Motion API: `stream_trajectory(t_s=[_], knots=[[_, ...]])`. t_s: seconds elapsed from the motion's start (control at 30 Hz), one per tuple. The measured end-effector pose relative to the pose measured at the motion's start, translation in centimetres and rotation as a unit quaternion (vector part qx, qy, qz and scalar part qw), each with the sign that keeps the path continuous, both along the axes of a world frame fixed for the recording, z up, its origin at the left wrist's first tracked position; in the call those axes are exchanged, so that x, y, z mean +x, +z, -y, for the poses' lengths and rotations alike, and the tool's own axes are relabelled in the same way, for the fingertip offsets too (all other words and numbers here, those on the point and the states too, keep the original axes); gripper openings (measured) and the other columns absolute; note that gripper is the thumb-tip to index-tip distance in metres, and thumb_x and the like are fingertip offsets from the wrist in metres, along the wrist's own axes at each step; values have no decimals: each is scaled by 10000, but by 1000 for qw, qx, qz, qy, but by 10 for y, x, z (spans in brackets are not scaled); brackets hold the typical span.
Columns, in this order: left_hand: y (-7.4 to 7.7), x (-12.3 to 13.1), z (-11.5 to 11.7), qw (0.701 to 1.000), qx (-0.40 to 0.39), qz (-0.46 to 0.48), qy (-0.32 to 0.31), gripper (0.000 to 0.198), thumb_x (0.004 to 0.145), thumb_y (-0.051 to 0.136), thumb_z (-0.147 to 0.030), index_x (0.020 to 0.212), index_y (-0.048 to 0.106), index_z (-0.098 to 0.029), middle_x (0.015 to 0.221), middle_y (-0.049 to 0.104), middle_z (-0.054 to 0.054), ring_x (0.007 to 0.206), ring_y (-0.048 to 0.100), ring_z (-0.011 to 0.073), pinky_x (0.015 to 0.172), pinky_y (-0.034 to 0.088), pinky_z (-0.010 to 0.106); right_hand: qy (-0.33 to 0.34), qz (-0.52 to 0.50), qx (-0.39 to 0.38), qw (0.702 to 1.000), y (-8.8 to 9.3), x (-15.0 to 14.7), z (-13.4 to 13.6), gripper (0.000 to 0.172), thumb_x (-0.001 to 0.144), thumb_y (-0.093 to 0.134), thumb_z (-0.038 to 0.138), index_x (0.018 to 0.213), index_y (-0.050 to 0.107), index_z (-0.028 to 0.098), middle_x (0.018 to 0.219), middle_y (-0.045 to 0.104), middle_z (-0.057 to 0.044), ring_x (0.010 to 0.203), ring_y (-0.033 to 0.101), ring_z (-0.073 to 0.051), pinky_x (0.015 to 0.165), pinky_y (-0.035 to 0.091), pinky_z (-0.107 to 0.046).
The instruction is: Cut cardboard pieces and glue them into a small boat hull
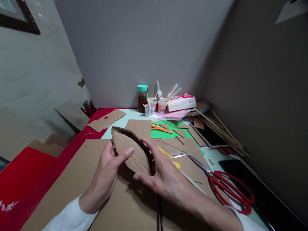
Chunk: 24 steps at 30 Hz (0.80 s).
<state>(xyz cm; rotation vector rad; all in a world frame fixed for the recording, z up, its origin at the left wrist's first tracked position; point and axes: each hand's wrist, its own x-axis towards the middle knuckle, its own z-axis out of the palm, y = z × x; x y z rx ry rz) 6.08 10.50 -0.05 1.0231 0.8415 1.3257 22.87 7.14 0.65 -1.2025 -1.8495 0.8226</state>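
A leaf-shaped cardboard piece (131, 152) with a raised cardboard rim is held up above the table between both hands. My left hand (111, 168) grips its left side, the thumb lying across the flat face. On the opposite side, my right hand (159, 169) has its fingers over the dark rim and its thumb near the lower tip. Beneath them lies a large cardboard sheet (106, 214). To the right of my right hand rest big red-handled scissors (217, 182), blades pointing away to the left. A black cable (161, 220) runs below the right wrist.
Orange scissors (162, 128) lie on green paper (158, 134) among cardboard scraps. Behind stand a teal-lidded bottle (143, 98), paper cups (150, 110) and a tissue pack (181, 102). Wooden sticks (223, 132) and a tablet (210, 135) are at right. Grey panels (147, 47) close off the back and right.
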Motion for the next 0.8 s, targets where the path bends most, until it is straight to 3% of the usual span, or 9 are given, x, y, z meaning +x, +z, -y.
stream_trajectory(t_s=[0.1,0.3,0.53,0.67,0.8], knots=[[4,1,4,1000,10,2,8,562,811,799,-249,1320,563,-225,1287,698,68,1202,632,280,965,533,364,5,15,28,999,1,-2,1,774,809,699,246,1494,364,112,1486,511,-189,1371,478,-309,1138,384,-499],[12,-9,1,1000,4,13,18,690,853,741,-297,1477,454,-361,1264,712,14,1216,620,262,854,537,282,-3,-23,-15,1000,5,1,-1,760,794,733,296,1468,404,177,1427,562,-156,1265,558,-328,1057,451,-523],[21,-17,-7,999,52,-1,-1,644,844,723,-275,1441,492,-349,1410,631,30,1312,552,305,1042,490,392,19,-93,-18,995,-2,3,-1,718,834,744,345,1464,414,246,1429,573,-113,1290,542,-306,1065,440,-493],[22,-14,-6,998,61,-4,-4,612,814,760,-276,1380,531,-300,1392,638,60,1307,559,313,1068,482,402,8,-171,-31,985,-5,6,-4,697,846,740,320,1463,416,286,1465,547,-85,1342,509,-273,1104,413,-450],[25,-10,-3,996,87,3,16,709,778,790,-245,1406,474,-337,1429,605,36,1345,524,290,1097,454,387,2,-209,-54,976,-1,9,-8,593,840,705,323,1384,477,261,1354,599,-78,1250,558,-255,1042,451,-412]])
